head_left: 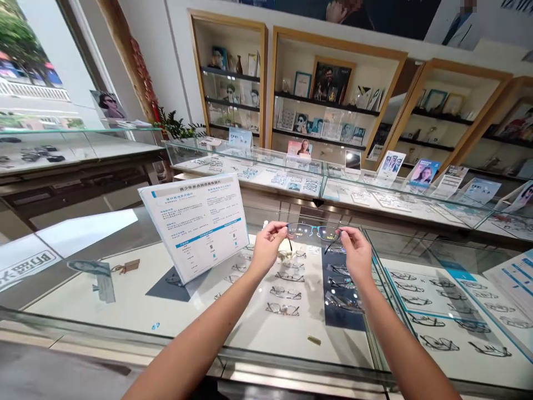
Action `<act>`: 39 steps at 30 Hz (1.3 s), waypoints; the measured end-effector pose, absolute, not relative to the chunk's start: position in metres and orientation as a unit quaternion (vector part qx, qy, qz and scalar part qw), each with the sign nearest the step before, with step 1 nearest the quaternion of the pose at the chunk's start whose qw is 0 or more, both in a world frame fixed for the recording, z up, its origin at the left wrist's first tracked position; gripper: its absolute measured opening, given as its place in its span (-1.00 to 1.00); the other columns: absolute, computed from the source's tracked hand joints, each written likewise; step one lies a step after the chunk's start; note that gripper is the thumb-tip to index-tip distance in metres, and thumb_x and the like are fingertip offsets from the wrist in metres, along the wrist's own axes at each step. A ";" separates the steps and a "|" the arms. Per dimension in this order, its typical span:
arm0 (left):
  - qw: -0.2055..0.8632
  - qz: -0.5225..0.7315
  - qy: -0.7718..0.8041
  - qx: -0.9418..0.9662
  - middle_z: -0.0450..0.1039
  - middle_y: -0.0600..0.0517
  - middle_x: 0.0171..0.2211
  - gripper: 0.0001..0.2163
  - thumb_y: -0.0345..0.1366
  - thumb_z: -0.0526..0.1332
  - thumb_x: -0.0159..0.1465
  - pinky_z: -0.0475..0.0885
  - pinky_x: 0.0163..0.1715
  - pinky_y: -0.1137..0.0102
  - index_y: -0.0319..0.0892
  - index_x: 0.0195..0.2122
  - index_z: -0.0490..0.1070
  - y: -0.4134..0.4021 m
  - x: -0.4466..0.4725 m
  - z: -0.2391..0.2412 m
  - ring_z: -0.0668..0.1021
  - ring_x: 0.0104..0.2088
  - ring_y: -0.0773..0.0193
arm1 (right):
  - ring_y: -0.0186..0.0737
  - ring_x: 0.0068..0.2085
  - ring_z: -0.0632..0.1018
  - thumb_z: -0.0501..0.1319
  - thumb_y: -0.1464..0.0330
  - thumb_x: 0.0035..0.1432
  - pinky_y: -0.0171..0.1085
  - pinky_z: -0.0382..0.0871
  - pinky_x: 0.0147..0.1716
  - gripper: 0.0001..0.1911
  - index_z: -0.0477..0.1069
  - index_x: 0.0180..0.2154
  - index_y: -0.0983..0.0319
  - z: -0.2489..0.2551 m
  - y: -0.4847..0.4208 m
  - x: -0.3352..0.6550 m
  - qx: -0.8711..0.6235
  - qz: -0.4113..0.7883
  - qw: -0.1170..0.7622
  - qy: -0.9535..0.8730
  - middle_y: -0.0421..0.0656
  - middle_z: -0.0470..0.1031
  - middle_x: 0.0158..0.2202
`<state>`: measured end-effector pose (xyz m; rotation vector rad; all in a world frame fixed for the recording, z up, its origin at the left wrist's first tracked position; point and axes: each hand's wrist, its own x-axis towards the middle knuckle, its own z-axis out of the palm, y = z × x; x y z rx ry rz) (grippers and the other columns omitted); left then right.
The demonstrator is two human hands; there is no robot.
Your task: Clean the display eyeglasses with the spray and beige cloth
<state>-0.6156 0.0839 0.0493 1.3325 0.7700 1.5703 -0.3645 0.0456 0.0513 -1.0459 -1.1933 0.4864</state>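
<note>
A pair of eyeglasses [315, 229] with a thin blue and dark frame is held up above the glass display case [125, 333]. My left hand [270, 244] pinches one side of the frame near the hinge. On the other side, my right hand [356, 253] grips the opposite hinge. Both temples hang down, and small yellow print shows on the lenses. Beneath the hands, rows of spectacle frames [283, 309] lie inside the case on a white base. Others rest on a dark blue panel [343, 318] under my right hand.
A white printed sign [200, 222] stands tilted on the case at left. Another case [441, 311] of glasses adjoins at right. Farther back runs a long glass counter [258, 172] with small display cards, before wood-framed wall shelves [333, 105]. A plant [179, 125] stands near the window.
</note>
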 end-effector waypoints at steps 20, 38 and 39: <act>0.171 0.751 0.159 0.617 0.63 0.08 -0.29 -0.91 -0.18 0.44 0.40 0.66 -0.32 0.37 -0.01 -0.13 0.65 0.063 -0.607 0.175 0.69 -0.37 0.33 | -0.11 -0.10 0.72 0.41 0.30 0.37 -0.01 0.64 -0.01 -0.90 0.70 -0.10 0.10 0.174 0.020 -0.393 -0.294 -0.039 0.824 -0.483 -0.16 0.68 -0.16; 0.130 0.731 0.196 0.641 0.60 0.04 -0.16 -0.86 -0.06 0.43 0.40 0.66 -0.32 0.30 0.05 -0.13 0.65 0.069 -0.616 0.176 0.64 -0.30 0.31 | -0.21 -0.21 0.72 0.44 0.38 0.25 -0.16 0.60 -0.23 -0.89 0.74 -0.17 0.11 0.171 0.048 -0.391 -0.289 -0.023 0.818 -0.497 -0.22 0.71 -0.28; 0.127 0.731 0.198 0.641 0.60 0.04 -0.16 -0.87 -0.07 0.42 0.41 0.66 -0.31 0.30 0.05 -0.13 0.65 0.069 -0.616 0.176 0.64 -0.29 0.30 | -0.20 -0.21 0.72 0.44 0.37 0.26 -0.14 0.60 -0.23 -0.89 0.74 -0.17 0.11 0.170 0.048 -0.391 -0.293 -0.027 0.817 -0.497 -0.22 0.71 -0.28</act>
